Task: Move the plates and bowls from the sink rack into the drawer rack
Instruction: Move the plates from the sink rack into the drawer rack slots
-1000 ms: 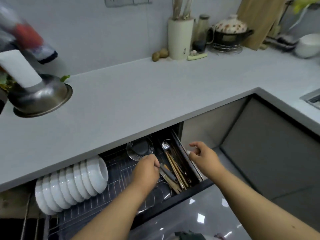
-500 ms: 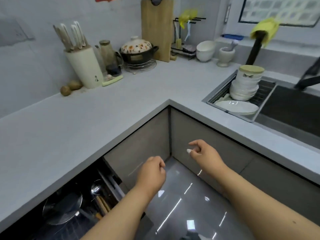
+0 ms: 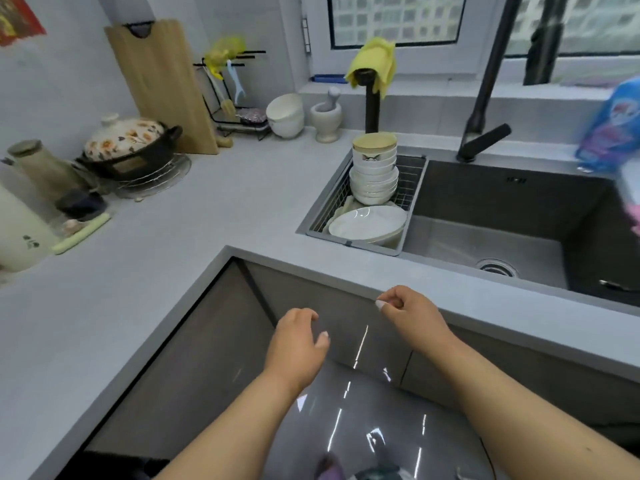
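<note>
The wire sink rack (image 3: 410, 188) sits at the left end of the sink. In it stands a stack of white bowls (image 3: 374, 174) topped by a yellowish one, and in front of that lie white plates (image 3: 369, 225). My left hand (image 3: 298, 348) and my right hand (image 3: 410, 315) hang in the air below the counter edge, in front of the cabinet doors, well short of the rack. Both have loosely curled fingers and hold nothing. The drawer rack is out of view.
A dark faucet (image 3: 485, 98) and a post with a yellow cloth (image 3: 374, 65) rise behind the sink basin (image 3: 502, 230). On the counter at the left are a flowered pot (image 3: 128, 143), a cutting board (image 3: 162, 84), a white bowl (image 3: 285, 114) and a mortar (image 3: 325, 117).
The view has swung right from the open drawer rack to the sink. Both hands have left the drawer and now hang empty near the counter edge below the sink rack.
</note>
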Tool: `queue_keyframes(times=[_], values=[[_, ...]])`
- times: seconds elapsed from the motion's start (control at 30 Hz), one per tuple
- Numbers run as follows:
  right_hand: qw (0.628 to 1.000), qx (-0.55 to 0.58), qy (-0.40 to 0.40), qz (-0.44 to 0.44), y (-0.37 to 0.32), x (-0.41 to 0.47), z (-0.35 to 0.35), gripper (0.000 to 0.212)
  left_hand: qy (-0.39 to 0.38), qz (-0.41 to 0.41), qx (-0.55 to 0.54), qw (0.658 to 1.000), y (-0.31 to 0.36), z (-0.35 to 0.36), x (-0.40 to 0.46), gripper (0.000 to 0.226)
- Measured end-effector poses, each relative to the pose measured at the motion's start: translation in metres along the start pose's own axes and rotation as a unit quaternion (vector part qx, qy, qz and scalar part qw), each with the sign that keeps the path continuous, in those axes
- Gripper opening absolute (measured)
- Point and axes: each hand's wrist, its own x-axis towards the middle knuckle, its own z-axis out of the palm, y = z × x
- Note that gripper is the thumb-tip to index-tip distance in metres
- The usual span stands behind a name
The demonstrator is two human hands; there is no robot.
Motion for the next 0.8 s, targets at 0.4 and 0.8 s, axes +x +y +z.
queue_keyframes(times=[0.4, 0.8], values=[[0.989, -0.089, 0.119, -0.002, -0.009, 0.125, -0.020, 0.007, -0.044, 0.107, 0.036, 0.993, 0.012, 0.011, 0.156, 0.049], [0.922, -0.382, 0.016, -0.057, -0.007, 0.224, -0.013, 0.021, -0.067, 0.184, 0.109, 0.975, 0.002, 0.025, 0.233, 0.053]])
